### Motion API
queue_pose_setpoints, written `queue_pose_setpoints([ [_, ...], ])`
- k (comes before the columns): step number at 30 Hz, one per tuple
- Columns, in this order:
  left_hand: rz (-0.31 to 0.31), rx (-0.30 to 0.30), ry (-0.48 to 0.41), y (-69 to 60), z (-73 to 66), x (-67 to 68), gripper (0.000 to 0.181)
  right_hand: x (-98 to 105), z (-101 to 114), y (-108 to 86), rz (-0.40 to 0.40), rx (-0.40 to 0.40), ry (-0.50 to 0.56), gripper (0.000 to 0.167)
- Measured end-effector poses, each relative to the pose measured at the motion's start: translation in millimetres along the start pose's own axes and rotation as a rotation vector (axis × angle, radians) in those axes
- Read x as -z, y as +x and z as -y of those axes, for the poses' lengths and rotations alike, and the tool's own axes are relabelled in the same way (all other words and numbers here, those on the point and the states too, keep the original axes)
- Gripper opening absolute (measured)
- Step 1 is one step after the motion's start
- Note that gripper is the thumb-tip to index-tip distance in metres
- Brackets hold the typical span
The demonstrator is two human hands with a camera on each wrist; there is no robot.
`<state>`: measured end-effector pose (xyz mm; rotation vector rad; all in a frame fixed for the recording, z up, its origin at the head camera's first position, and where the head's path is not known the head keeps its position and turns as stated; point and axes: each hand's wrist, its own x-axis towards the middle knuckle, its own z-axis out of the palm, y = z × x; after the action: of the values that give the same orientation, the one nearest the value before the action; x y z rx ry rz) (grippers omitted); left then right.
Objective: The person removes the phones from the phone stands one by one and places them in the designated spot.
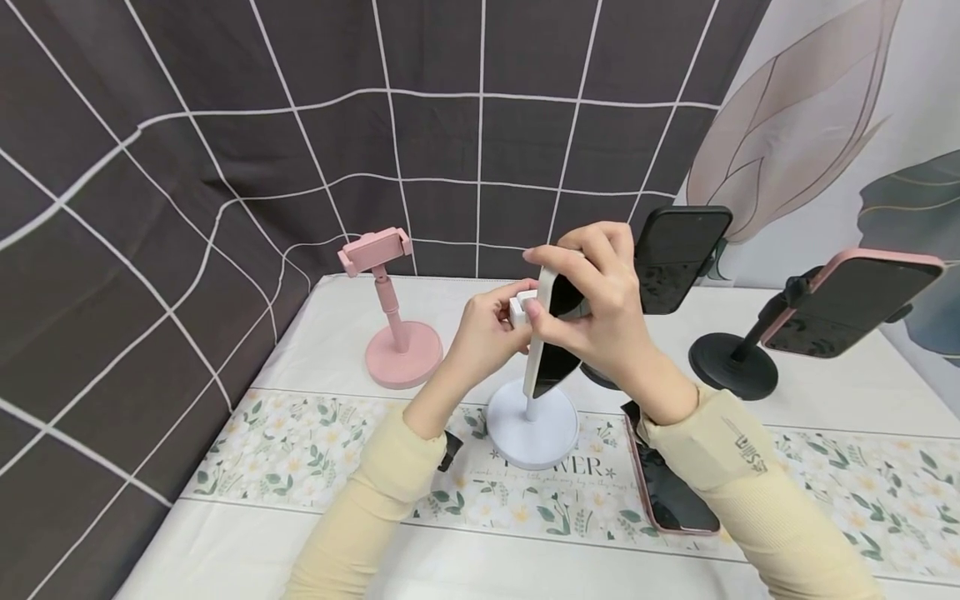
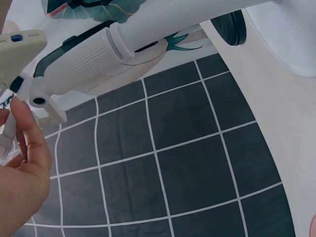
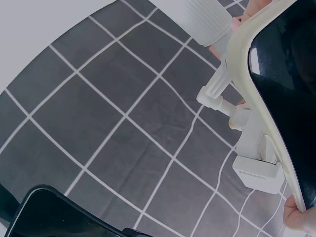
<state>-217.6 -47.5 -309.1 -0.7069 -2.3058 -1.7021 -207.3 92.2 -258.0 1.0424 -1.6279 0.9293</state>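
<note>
A phone in an off-white case (image 1: 537, 350) is tilted on its side above a white stand with a round base (image 1: 532, 437). My right hand (image 1: 611, 312) grips the phone by its edges, thumb low and fingers over the top. On the other side, my left hand (image 1: 483, 337) pinches the stand's white clamp (image 1: 519, 308). The left wrist view has the left hand (image 2: 24, 168) beside the stand's hinge (image 2: 39, 98), with the phone's end (image 2: 22, 52) above. In the right wrist view the clamp (image 3: 259, 173) lies against or close behind the phone (image 3: 291, 89); whether it grips it, I cannot tell.
An empty pink stand (image 1: 403, 354) is at the back left. To the right are a black phone (image 1: 678, 258) and a pink-cased phone (image 1: 851, 304) on black stands. Another phone (image 1: 671, 492) lies flat by the right sleeve. A small black object (image 1: 450, 451) is near the left sleeve.
</note>
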Motion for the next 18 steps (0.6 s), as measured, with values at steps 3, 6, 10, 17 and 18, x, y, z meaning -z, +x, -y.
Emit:
queue_pose_setpoints([
  [3, -0.005, -0.024, 0.031, 0.0, -0.4, 0.9, 0.036, 0.1, 0.2, 0.4, -0.001, -0.002, -0.001, 0.027],
  [6, -0.025, -0.085, 0.071, 0.5, 2.5, 0.0, 0.035, 1.1, 0.2, 0.2, 0.001, 0.0, -0.005, 0.035],
  [10, -0.038, -0.147, 0.048, 2.3, 6.0, -2.2, 0.034, 1.7, -0.6, 0.8, -0.006, -0.005, -0.008, 0.039],
  [17, -0.03, -0.092, 0.0, 5.0, 5.4, -5.5, 0.032, 1.8, -1.7, 1.7, -0.014, -0.002, -0.003, 0.04],
  [18, -0.037, -0.094, 0.012, 5.2, 5.4, -5.9, 0.032, 1.8, -1.9, 1.7, -0.011, 0.003, -0.003, 0.039],
])
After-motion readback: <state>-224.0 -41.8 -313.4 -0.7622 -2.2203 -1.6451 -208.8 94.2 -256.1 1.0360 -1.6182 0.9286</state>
